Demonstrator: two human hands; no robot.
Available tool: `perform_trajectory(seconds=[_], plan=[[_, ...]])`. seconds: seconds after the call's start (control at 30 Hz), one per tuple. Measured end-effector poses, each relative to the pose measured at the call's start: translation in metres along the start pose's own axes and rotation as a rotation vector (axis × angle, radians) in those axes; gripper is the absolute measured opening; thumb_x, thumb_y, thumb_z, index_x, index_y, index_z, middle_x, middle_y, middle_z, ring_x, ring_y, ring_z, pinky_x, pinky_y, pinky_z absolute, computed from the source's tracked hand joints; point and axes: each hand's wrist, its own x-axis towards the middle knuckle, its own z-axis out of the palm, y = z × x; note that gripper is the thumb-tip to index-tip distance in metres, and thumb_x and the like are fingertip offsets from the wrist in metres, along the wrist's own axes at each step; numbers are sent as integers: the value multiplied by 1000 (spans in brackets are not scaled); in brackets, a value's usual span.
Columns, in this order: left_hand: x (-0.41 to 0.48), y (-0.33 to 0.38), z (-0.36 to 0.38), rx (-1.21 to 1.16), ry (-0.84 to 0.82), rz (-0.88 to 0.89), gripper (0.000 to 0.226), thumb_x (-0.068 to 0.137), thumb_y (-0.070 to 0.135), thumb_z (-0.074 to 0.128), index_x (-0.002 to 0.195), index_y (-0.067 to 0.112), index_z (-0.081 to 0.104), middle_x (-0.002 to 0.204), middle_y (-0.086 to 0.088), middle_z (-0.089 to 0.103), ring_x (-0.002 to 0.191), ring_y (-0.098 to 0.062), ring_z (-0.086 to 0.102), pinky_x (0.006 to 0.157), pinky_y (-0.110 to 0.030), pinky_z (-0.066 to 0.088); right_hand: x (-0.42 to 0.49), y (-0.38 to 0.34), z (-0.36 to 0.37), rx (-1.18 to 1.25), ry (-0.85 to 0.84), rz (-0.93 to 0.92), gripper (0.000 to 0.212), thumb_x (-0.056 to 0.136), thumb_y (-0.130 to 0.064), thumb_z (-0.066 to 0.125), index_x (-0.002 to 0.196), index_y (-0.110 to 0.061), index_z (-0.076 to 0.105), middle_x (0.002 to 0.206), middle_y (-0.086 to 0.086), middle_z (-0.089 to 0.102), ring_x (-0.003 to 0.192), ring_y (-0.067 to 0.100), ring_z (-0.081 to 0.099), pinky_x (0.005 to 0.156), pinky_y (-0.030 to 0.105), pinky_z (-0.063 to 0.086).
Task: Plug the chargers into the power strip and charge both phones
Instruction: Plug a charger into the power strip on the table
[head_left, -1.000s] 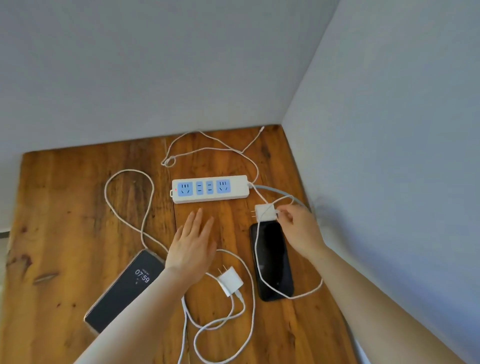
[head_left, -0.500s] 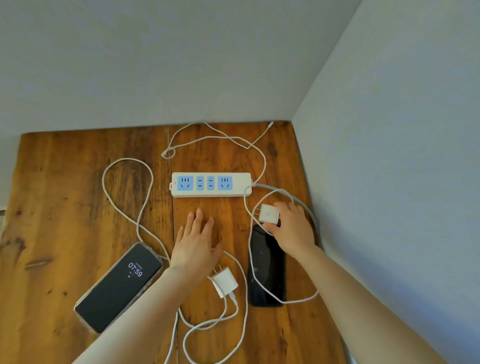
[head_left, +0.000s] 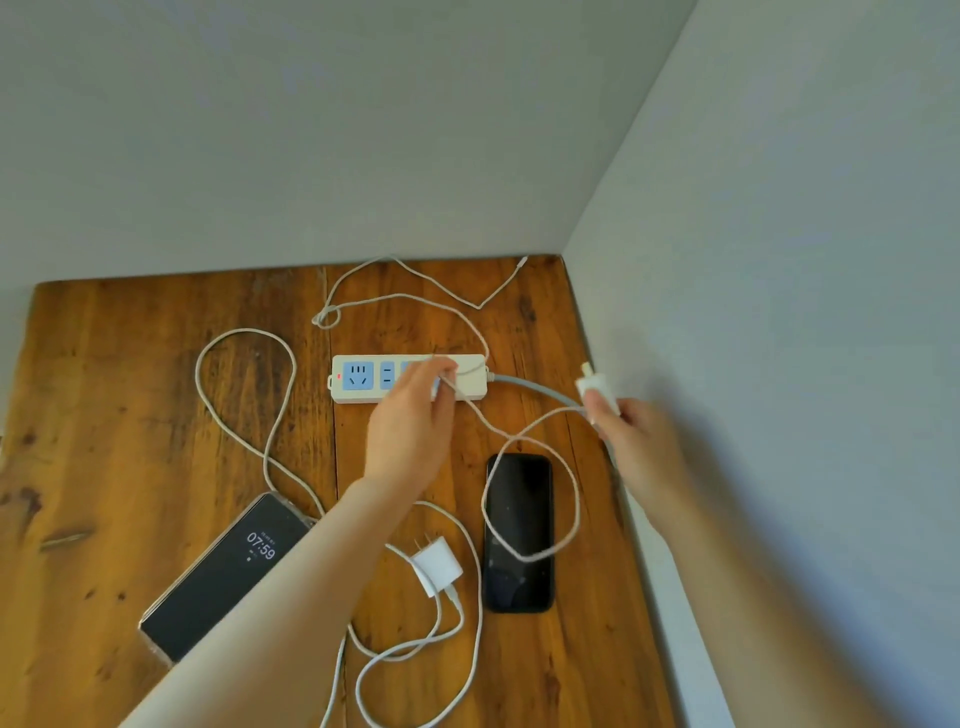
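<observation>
Charger raised beside the power strip (head_left: 363, 378).
Our right hand (head_left: 636, 441) grips the charger (head_left: 597, 387); our left hand (head_left: 410, 421) pinches its cable (head_left: 524, 431) over the strip. We should align prongs squarely before pressing.

Power strip (head_left: 409, 378) lies toward the tabletop's (head_left: 130, 395) far edge, midway across. One phone (head_left: 228, 574) lies near the left front; another phone (head_left: 518, 530) right, a charger (head_left: 435, 566) between them.

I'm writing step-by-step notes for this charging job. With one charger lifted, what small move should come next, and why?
Probably bring the charger in the right hand leftward to a free socket on the power strip: it is lifted clear, unplugged, while the left hand rests on the strip.
</observation>
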Motion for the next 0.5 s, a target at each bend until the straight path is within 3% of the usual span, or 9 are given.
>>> perform_trajectory(seconds=[0.1, 0.2, 0.27, 0.33, 0.4, 0.43, 0.5], plan=[[2, -8, -27, -69, 173, -74, 31, 98, 18, 47, 127, 21, 55, 145, 3, 50, 114, -21, 62, 74, -18, 49, 8, -10, 0, 48, 168, 14, 46, 95, -50, 41, 100, -9, 61, 80, -4, 56, 70, 7, 53, 61, 25, 41], [-4, -28, -48, -296, 353, -316, 38, 97, 17, 41, 132, 21, 54, 151, 7, 41, 127, -9, 48, 89, -13, 38, 11, -18, 5, 43, 226, -21, 51, 96, -51, 38, 105, -7, 61, 77, -6, 60, 71, 3, 54, 60, 21, 39], [-11, -44, -59, -426, 505, -501, 39, 96, 20, 41, 133, 25, 53, 146, 3, 47, 131, -13, 46, 104, -29, 40, 9, -23, 7, -9, 160, 9, 51, 94, -54, 40, 95, -8, 61, 69, 0, 62, 63, 9, 57, 53, 20, 38], [-18, -63, -69, -346, 593, -655, 40, 94, 13, 47, 133, 24, 53, 137, -3, 55, 115, -21, 58, 94, -38, 50, 7, -28, 7, -318, 23, 110, 51, 91, -56, 46, 78, -8, 60, 65, 3, 58, 59, 16, 57, 50, 23, 39], [-27, -82, -76, -212, 540, -735, 52, 88, -5, 50, 133, 21, 54, 139, -8, 54, 95, -24, 64, 76, -35, 55, 7, -31, 6, -644, -111, 205, 43, 86, -49, 53, 83, -7, 61, 68, 3, 57, 62, 19, 57, 53, 25, 41], [-30, -91, -78, -168, 485, -744, 57, 85, -10, 49, 133, 21, 54, 143, -9, 50, 96, -27, 65, 75, -36, 56, 6, -32, 7, -751, -140, 220, 40, 83, -46, 54, 90, -8, 61, 70, 3, 58, 63, 19, 57, 52, 25, 41], [-32, -100, -80, -87, 384, -722, 65, 83, -15, 49, 137, 21, 50, 152, -6, 39, 120, -33, 57, 86, -44, 56, 6, -35, 12, -859, -123, 171, 41, 84, -48, 51, 92, -8, 57, 70, 2, 57, 63, 18, 56, 54, 26, 40]])
